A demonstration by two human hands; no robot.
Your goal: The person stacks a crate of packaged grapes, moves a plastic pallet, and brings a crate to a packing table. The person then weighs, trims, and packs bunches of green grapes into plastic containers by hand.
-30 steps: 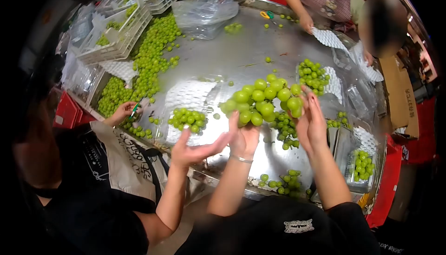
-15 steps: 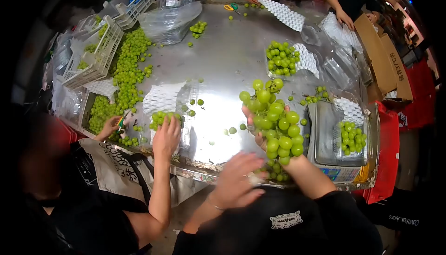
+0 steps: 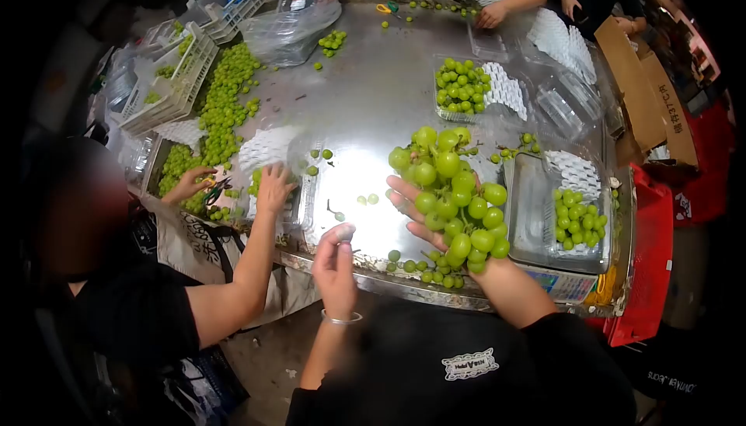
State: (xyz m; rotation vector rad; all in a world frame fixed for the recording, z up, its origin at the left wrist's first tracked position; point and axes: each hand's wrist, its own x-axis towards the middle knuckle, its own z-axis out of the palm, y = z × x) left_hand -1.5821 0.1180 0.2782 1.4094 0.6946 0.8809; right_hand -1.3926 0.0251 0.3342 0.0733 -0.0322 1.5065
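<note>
My right hand (image 3: 416, 212) is palm up under a large bunch of green grapes (image 3: 458, 193), its fingers partly spread and the bunch resting on it above the table's near edge. My left hand (image 3: 336, 267), with a bangle on the wrist, is closed in a pinch left of the bunch. Between its fingertips is a small dull round thing that looks like a grape. Just beyond, a loose grape with a stem (image 3: 336, 215) appears over the metal table. Below the bunch, small loose grapes (image 3: 435, 271) lie along the table edge.
To the right stands a scale (image 3: 536, 263) bearing a clear tray with grapes (image 3: 579, 220). Further back is a filled tray (image 3: 462, 88). A co-worker's hands (image 3: 272, 189) work at left beside a grape heap (image 3: 225, 107). Other people stand across; a cardboard box (image 3: 645, 100) is at right.
My left hand has moved left and up, from an open, blurred hand beside the bunch to a pinch. The bunch has shifted slightly left. Across the table, a person has moved the white foam sheet.
</note>
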